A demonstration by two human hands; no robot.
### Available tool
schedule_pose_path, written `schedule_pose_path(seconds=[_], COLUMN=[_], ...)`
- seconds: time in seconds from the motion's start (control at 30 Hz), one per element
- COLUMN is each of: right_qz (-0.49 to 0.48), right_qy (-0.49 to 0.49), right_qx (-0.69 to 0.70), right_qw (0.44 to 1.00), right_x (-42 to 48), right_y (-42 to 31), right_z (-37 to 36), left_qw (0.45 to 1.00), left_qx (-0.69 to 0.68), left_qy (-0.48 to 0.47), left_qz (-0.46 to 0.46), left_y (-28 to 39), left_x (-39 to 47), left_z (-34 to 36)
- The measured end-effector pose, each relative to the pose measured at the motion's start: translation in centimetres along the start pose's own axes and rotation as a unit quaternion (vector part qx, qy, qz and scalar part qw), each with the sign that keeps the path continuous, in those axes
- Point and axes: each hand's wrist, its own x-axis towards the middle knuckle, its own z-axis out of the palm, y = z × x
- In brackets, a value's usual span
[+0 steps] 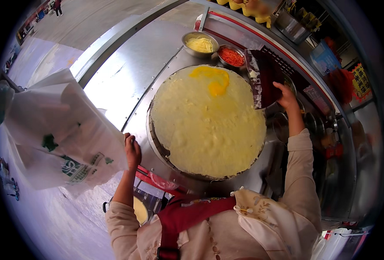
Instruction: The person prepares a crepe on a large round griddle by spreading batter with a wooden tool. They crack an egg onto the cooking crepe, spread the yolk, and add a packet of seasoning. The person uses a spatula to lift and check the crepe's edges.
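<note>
A large round crepe (208, 130) covers the griddle (157, 146) in front of me, with a streak of egg yolk (218, 87) near its far edge. My right hand (286, 94), at the right, holds a dark, broad, flat spreader or scraper (266, 79) by its near end; its pale, batter-smeared edge lies over the crepe's right rim. At the left, my left hand (132, 151) rests by the counter's edge, beside a white plastic bag (65, 130) with green print. The fingers are curled, but whether they grip the bag cannot be told.
Beyond the griddle stand a metal bowl of pale shreds (199, 44) and a smaller bowl of red-orange shreds (231, 56). Several metal containers (280, 126) line the right side. A pot of pale batter (140, 210) sits low at the left. Egg trays (244, 8) are at the top.
</note>
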Motion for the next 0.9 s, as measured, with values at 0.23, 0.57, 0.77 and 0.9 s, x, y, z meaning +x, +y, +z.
schedule_pose_path(seconds=[0.23, 0.57, 0.77, 0.9], right_qz=[-0.138, -0.157, -0.246, -0.26], right_qy=[0.099, 0.02, 0.017, -0.078], right_qx=[-0.52, -0.77, -0.792, -0.762], right_qw=[0.837, 0.618, 0.559, 0.588], right_x=[-4.0, -1.5, -0.7, -4.7], right_y=[1.5, 4.8, 8.2, 6.5], right_z=[5.8, 22.0, 27.2, 27.2], left_qw=[0.999, 0.998, 0.999, 0.989], left_qx=[-0.025, -0.037, -0.019, 0.035], left_qy=[0.029, -0.014, -0.045, -0.133], left_qz=[0.036, 0.049, -0.008, -0.059], left_y=[-0.4, -1.2, -3.3, -3.5], left_x=[0.3, -0.6, -1.6, -2.0], left_z=[0.9, 0.9, 2.0, 2.5])
